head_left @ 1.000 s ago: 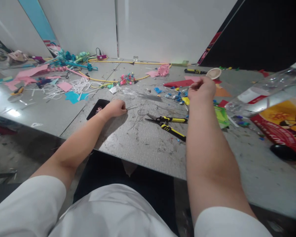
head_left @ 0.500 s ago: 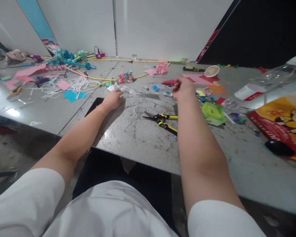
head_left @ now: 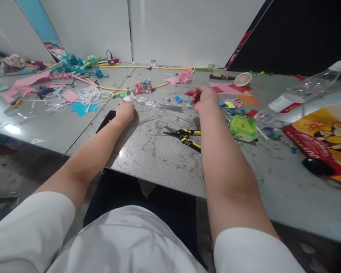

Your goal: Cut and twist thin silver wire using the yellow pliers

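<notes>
My left hand [head_left: 125, 113] is closed at the left end of a bundle of thin silver wires [head_left: 159, 104], beside a small white piece [head_left: 127, 99]; what its fingers hold is too small to make out. Over the table's middle right, my right hand [head_left: 203, 99] has its fingers curled together near a red object [head_left: 190, 92], and anything between them is hidden. Black-and-yellow cutters [head_left: 184, 137] lie with their blades apart, nearer to me than the wires. A black flat object [head_left: 106, 120] is partly under my left wrist.
Pink, blue and white paper scraps [head_left: 83, 109] cover the left side. To the right are a green plastic box [head_left: 243, 128], a clear bottle [head_left: 298, 94], a yellow-red bag [head_left: 326, 132] and a black mouse-like object [head_left: 318, 166]. A yellow cable [head_left: 113, 89] runs behind.
My left hand has drawn back slightly and its fingers have curled in. The right hand has shifted a little left, still with curled fingers. The view has moved slightly.
</notes>
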Available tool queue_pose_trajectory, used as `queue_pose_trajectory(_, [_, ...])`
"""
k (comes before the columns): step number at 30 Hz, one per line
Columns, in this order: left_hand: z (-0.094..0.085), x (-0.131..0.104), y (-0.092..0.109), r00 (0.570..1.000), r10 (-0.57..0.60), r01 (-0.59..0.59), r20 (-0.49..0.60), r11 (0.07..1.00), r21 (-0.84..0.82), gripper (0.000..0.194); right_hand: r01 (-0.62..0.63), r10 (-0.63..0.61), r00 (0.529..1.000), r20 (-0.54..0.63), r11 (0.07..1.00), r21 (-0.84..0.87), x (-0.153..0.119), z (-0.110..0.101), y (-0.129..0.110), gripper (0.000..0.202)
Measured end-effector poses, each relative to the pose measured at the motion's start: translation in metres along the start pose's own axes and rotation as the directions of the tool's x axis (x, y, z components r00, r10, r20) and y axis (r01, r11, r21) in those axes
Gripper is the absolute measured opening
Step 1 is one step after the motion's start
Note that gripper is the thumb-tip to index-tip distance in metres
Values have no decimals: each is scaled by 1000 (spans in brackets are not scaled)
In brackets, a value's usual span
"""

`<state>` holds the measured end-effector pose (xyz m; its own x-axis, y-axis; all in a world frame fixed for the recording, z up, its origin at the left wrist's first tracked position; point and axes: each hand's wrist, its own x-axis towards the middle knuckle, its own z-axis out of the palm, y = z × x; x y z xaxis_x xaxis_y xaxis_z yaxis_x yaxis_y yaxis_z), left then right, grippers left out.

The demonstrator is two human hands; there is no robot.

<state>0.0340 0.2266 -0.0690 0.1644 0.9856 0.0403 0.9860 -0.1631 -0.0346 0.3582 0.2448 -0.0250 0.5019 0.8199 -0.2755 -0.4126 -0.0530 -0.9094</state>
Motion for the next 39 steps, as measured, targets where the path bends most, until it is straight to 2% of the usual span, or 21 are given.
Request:
queue_pose_trajectory(6, [-6, -1, -2, 999, -27, 27, 33, 1000, -7, 55, 13, -13, 1000, -26, 1000, 18, -1, 0, 3, 44])
queue_pose_trajectory(13, [-6, -4, -3, 995, 76, -76, 69, 997, 6, 54, 14, -14, 1000, -28, 1000, 7, -3, 0, 2, 47])
queue_pose_trajectory(15, [-5, -4, -8, 996, 61, -58, 62, 997, -45, 48, 3, -3, 1000, -21, 1000, 6, -3, -1, 1, 48])
queue_pose_trajectory(18, [-5, -8, -16, 999, -47, 50, 25, 993, -111, 44, -10, 11, 1000, -21, 1000, 17, -3, -2, 1, 49])
queue_pose_trajectory(22, [-8, -16, -20, 986, -165, 168, 34, 981, -95, 56, -30, 30, 999, -13, 999, 26, -3, -3, -1, 52])
queue_pose_trajectory(25, [-6, -18, -20, 985, -159, 166, 69, 980, -110, 71, -43, 43, 999, -8, 998, 44, -4, -4, -3, 54])
queue_pose_trajectory(29, [-1, -11, -21, 992, -111, 121, 63, 976, -182, 76, -43, 45, 999, -28, 997, 71, -6, -3, -4, 51])
queue_pose_trajectory(31, [0, -6, -21, 995, -81, 89, 52, 979, -183, 78, -52, 54, 998, -31, 996, 66, -8, -2, -3, 49])
queue_pose_trajectory(34, [-2, -3, -19, 992, -60, 78, 107, 983, -168, 77, -68, 69, 997, -20, 997, 36, -9, 0, -1, 49])
queue_pose_trajectory(39, [-4, -8, -14, 988, -108, 126, 108, 976, -177, 72, -41, 41, 999, -27, 999, -9, -6, 2, 1, 55])
